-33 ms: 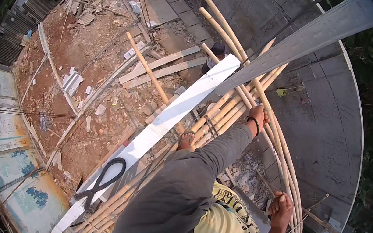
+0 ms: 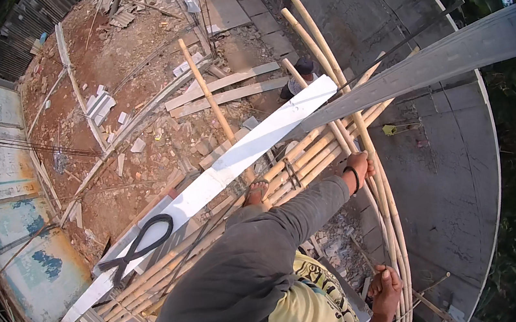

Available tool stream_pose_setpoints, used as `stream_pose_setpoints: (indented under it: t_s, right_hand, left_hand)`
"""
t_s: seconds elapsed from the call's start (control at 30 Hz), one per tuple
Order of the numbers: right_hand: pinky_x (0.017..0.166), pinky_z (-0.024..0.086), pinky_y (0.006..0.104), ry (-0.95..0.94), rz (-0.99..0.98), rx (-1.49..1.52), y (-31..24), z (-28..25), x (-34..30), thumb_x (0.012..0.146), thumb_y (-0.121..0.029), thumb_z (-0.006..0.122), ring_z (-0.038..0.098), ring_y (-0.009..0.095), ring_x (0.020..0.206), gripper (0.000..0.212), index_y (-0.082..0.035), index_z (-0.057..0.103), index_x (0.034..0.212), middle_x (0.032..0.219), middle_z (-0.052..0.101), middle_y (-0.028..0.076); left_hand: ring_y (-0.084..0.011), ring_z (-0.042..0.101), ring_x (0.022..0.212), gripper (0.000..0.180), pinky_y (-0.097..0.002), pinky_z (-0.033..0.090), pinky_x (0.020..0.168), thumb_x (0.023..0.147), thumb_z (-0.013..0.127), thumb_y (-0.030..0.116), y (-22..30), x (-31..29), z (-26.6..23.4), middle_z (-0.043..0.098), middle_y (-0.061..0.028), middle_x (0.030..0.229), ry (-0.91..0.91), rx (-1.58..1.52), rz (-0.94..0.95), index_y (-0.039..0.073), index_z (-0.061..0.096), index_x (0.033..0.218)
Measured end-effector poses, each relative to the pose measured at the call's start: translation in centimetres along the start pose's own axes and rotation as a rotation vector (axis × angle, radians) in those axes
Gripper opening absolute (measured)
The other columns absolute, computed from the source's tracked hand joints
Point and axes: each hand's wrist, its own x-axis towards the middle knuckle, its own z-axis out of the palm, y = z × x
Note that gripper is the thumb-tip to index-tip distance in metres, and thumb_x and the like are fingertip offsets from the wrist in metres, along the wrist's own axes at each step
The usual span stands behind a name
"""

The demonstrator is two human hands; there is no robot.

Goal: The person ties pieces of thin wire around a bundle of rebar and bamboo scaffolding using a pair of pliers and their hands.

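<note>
My left hand (image 2: 358,171), a dark band at its wrist, is closed around an upright bamboo pole (image 2: 367,140) where it crosses a bundle of slanting bamboo poles (image 2: 310,159). Lower down, my right hand (image 2: 386,291) is closed in a fist beside the lower bamboo poles (image 2: 403,252). A thin rod or wire (image 2: 363,253) runs up to its fingers; whether the fist grips it, I cannot tell. To the left, a loop of black tie wire (image 2: 147,237) lies on a long white beam (image 2: 220,172).
My foot (image 2: 256,194) rests by the bamboo bundle, high above rubble-strewn ground (image 2: 140,157). Below the beam's far end is another person (image 2: 300,78) in a dark cap. A grey ribbed metal strip (image 2: 428,67) crosses toward the concrete wall (image 2: 441,169) at right.
The view has shifted slightly. More of the other person shows beyond the beam. Both my hands stay closed at about the same places along the bamboo.
</note>
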Motion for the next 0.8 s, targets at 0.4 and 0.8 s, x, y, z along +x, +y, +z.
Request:
stream_pose_setpoints:
  t_s: [0.4, 0.8]
  right_hand:
    - [0.045, 0.034, 0.023, 0.312, -0.233, -0.376, 3.8, 2.0, 6.1, 0.099, -0.03, 0.052, 0.036, 0.006, 0.049, 0.033, 0.001, 0.063, 0.097, 0.059, 0.04, -0.003]
    - [0.039, 0.024, 0.0228, 0.379, -0.215, -0.277, 0.9, -0.2, 6.6, 0.1, -0.026, 0.05, 0.028, 0.004, 0.043, 0.026, -0.002, 0.06, 0.095, 0.054, 0.03, -0.007]
  left_hand:
    - [-0.0078, 0.031, 0.038, 0.028, -0.0259, 0.033, 0.034, 0.101, 0.043, 0.031, -4.5, -11.8, 3.1, 0.034, 0.0051, 0.054, -0.005, -0.113, -0.154, 0.008, 0.053, 0.089]
    - [-0.0067, 0.021, 0.035, 0.026, -0.026, 0.016, 0.034, 0.097, 0.047, 0.025, -4.3, -12.1, 4.0, 0.028, 0.0065, 0.048, -0.249, -0.03, -0.209, 0.007, 0.051, 0.079]
